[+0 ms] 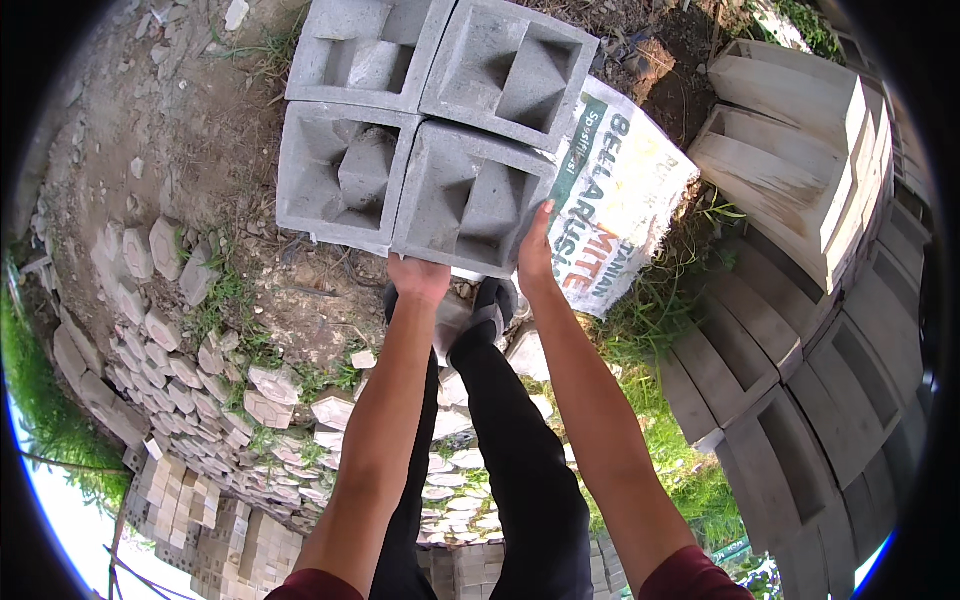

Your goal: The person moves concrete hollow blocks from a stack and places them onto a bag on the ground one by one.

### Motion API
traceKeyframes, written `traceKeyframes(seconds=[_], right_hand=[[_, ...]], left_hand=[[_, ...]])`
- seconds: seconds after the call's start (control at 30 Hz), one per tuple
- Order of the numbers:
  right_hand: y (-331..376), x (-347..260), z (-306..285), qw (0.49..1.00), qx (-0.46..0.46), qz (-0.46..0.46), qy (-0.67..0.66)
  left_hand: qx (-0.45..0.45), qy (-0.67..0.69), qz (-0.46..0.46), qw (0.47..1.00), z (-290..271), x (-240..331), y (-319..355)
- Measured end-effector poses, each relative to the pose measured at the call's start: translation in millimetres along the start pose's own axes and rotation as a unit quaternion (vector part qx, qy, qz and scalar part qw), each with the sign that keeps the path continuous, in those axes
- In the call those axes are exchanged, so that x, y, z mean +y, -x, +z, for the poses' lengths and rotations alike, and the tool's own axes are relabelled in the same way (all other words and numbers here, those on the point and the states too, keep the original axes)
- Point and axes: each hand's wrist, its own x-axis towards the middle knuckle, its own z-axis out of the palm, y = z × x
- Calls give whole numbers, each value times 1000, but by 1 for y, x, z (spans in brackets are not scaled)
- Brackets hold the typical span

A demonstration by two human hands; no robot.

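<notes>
Several grey concrete blocks with angled hollow openings sit pressed together in a cluster at the top middle. The nearest right one, a concrete block (425,215), is between my hands. My left hand (419,278) is at its near edge, palm up, with the fingers hidden beneath it. My right hand (535,255) grips its right side near the corner, one digit pointing up along the side face. A concrete block (300,190) lies to its left, and another concrete block (510,75) borders it on the far side. Under the cluster lies a white printed sack (640,190).
Tall stacks of grey blocks (765,440) rise on the right, with pale, stained blocks (780,150) beyond. Hexagonal pavers (270,385) with grass between them cover the ground at the left and behind my feet. Bare dirt (190,120) with rubble spreads at the far left.
</notes>
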Motion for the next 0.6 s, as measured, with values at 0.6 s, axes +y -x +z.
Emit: traceKeyframes(seconds=[0.6], right_hand=[[318, -242, -84, 904, 19, -340, 259]], left_hand=[[-298, -835, 231, 400, 218, 38, 341]])
